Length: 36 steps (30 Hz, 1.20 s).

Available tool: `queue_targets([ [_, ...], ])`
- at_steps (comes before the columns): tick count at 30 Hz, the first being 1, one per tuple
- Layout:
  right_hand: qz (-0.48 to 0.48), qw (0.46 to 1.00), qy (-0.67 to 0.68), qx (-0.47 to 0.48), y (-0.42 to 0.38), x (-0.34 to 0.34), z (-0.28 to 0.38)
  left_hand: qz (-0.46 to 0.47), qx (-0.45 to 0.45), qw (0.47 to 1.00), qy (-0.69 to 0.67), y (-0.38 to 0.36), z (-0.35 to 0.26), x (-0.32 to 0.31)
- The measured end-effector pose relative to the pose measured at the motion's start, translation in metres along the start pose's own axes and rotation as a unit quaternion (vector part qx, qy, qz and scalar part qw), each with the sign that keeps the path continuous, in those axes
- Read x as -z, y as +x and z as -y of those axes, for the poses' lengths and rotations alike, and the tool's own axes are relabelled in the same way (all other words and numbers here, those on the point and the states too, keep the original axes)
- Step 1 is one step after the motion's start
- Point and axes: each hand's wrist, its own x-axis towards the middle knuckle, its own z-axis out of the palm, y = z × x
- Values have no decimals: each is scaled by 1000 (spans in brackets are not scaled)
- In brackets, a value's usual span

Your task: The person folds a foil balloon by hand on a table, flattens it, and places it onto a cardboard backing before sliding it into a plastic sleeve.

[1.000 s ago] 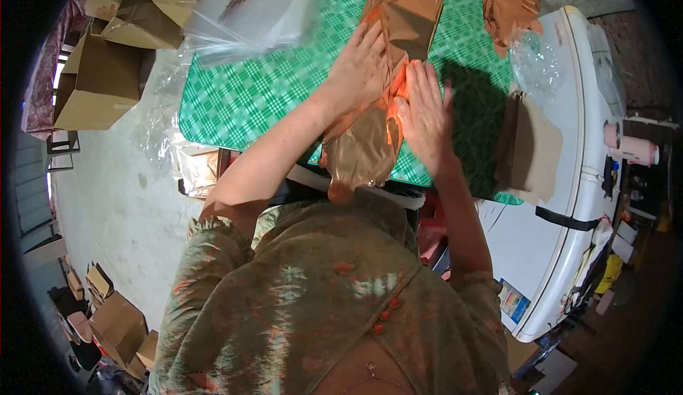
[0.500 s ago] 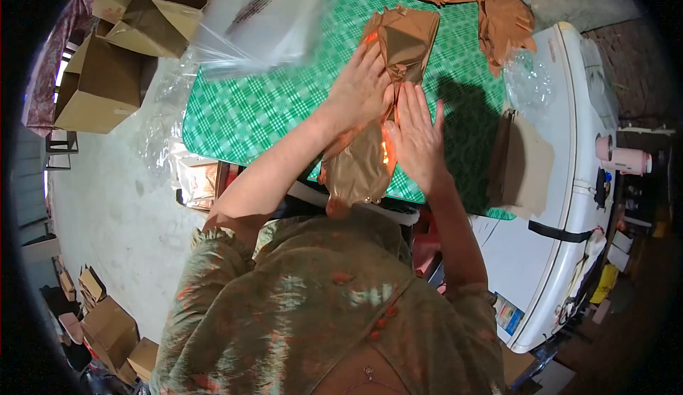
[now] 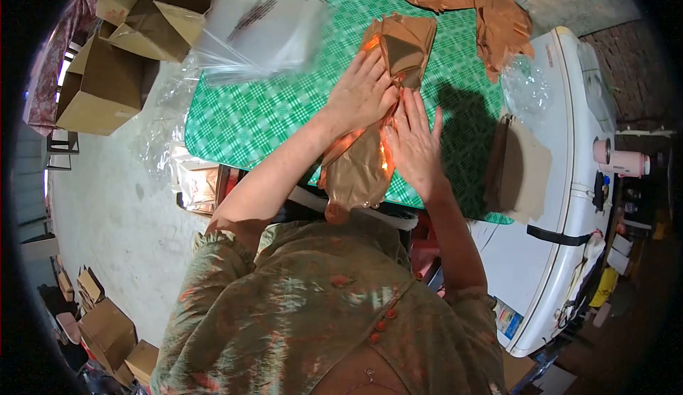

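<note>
A shiny brown garment (image 3: 357,171) lies lengthwise on the green checked tablecloth (image 3: 231,128), its lower end at the table's near edge. My left hand (image 3: 361,91) rests flat on its left side, fingers stretched toward the folded upper part. On the right side lies my right hand (image 3: 416,139), palm down with fingers extended, partly on the brown material. Neither hand grips anything. The fingertips of both hands are near the narrow gathered middle. What lies under the palms is hidden.
A stack of clear plastic bags (image 3: 263,29) is at the upper left. More brown pieces (image 3: 491,11) lie at the far right. Cardboard boxes (image 3: 103,86) stand left of the table. Flat brown sheets (image 3: 523,167) and a white appliance (image 3: 562,132) are on the right.
The view has shifted slightly, so the table and garment sit a little lower in the picture. Both hands remain flat on the brown material in nearly the same places.
</note>
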Motion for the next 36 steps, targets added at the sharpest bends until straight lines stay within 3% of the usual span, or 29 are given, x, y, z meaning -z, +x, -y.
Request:
queue_targets([
  [4,-5,1000,-11,4,0,-1,0,3,1,1000,-20,1,1,2],
  [7,-12,1000,-24,15,-1,-3,-2,92,36,995,-25,1,0,5],
  [19,-18,999,-25,18,0,-1,-1,124,85,983,-109,5,2,9],
  [25,-3,999,-28,15,1,2,-1,69,55,991,-104,4,3,15],
  [34,-10,1000,-17,11,1,1,0,-136,36,987,-74,15,-3,31],
  [36,-6,1000,-18,11,0,-1,-2,-125,-25,989,-68,17,-8,40],
])
